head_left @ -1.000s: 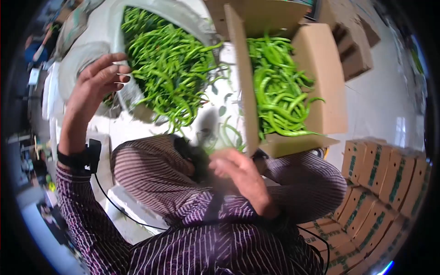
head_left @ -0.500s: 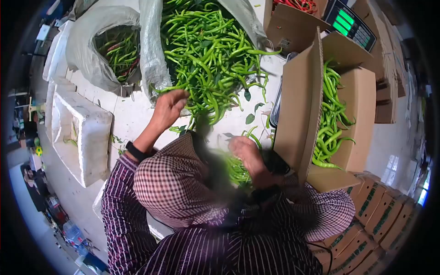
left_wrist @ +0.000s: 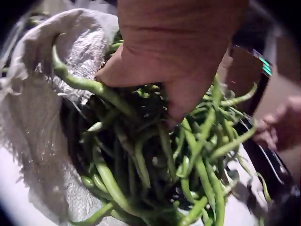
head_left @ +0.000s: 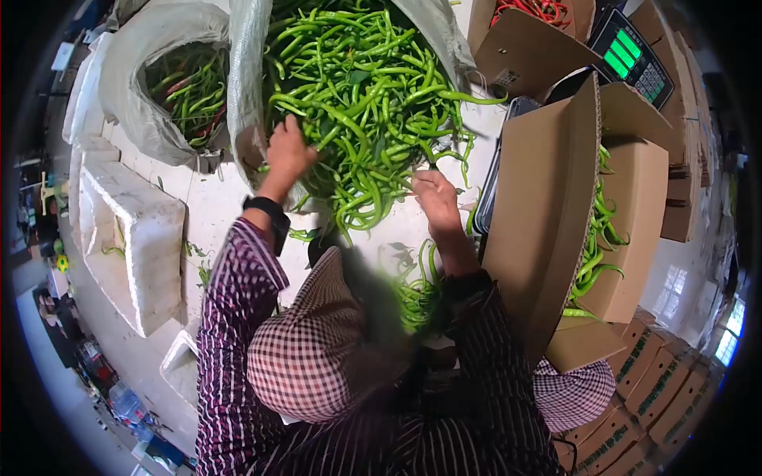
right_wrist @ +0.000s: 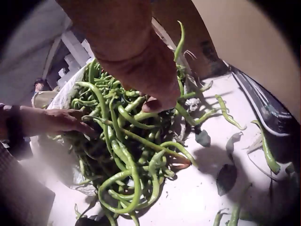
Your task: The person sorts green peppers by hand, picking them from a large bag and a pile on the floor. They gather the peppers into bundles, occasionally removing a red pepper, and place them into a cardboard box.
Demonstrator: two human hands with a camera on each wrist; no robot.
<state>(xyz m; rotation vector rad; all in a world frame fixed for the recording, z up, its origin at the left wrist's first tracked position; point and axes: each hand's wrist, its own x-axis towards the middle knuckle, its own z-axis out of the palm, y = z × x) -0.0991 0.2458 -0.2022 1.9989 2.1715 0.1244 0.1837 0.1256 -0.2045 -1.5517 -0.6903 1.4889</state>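
Observation:
Long green peppers (head_left: pixel 365 103) spill from the mouth of a whitish woven sack (head_left: pixel 248 71). At the left edge of the heap, the left hand (head_left: pixel 289 157) touches the peppers; in the left wrist view that hand (left_wrist: pixel 174 52) has thumb and fingers spread over them. The right hand (head_left: pixel 438 198) is at the heap's right edge, and in the right wrist view the hand (right_wrist: pixel 141 75) reaches down onto peppers (right_wrist: pixel 124 155), its fingertips partly hidden. Whether it grips one, I cannot tell. More green peppers (head_left: pixel 417 303) lie low between the legs, partly behind a dark blur.
An open cardboard box (head_left: pixel 540 206) holding green peppers stands at the right. Behind it are a scale with a lit display (head_left: pixel 623 54) and a box of red peppers (head_left: pixel 533 9). A second sack (head_left: pixel 119 71) and a white foam box (head_left: pixel 147 238) are on the left.
From low between the legs, the right hand has moved up to the heap's edge. The left hand first came down to the heap, then shifted slightly up. The head view has shifted.

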